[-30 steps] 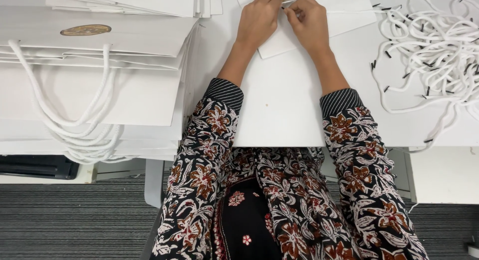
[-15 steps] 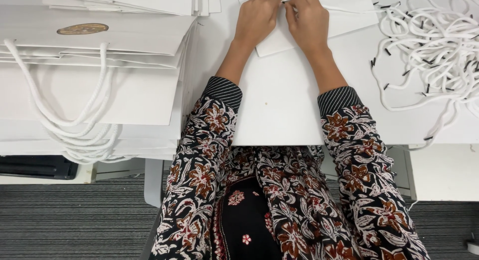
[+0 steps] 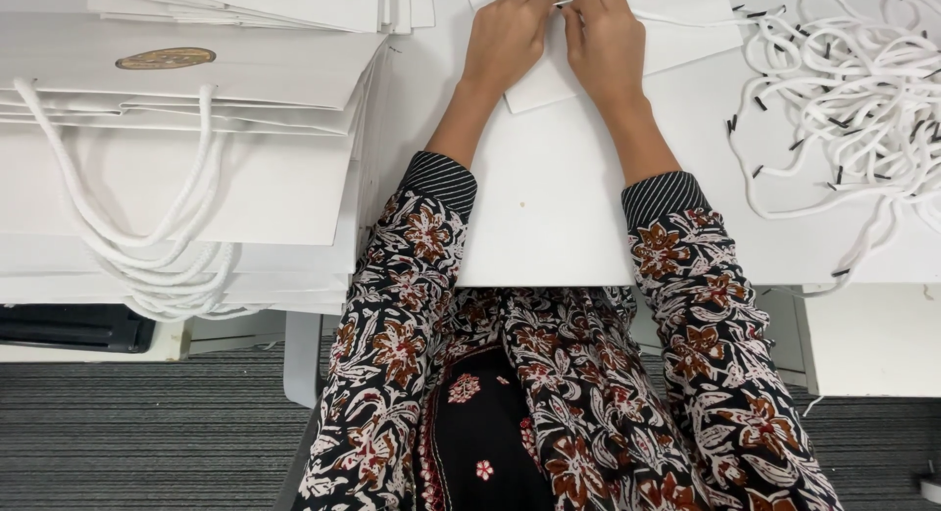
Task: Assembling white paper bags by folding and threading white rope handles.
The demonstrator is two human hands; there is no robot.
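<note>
- At the top centre of the frame, I saw my left hand [image 3: 505, 41] and right hand [image 3: 605, 36] side by side on a flat white paper bag [image 3: 676, 36], probably pinning it down.
- Their fingers curled together over its upper edge; what they pinched ran off-frame, so I couldn't tell.
- The bag lay on the table [image 3: 549, 217], its long axis tilting up to the right.
- Loose white cords [image 3: 863, 99] lay at the right, finished bags [image 3: 186, 168] stacked at the left.

My fingertips run off the top edge, so what my left hand [image 3: 506, 39] and right hand [image 3: 606, 43] pinch can't be made out. The white paper bag [image 3: 676, 41] is cut off there too, and the cord pile [image 3: 863, 90] spills past the right edge.
</note>
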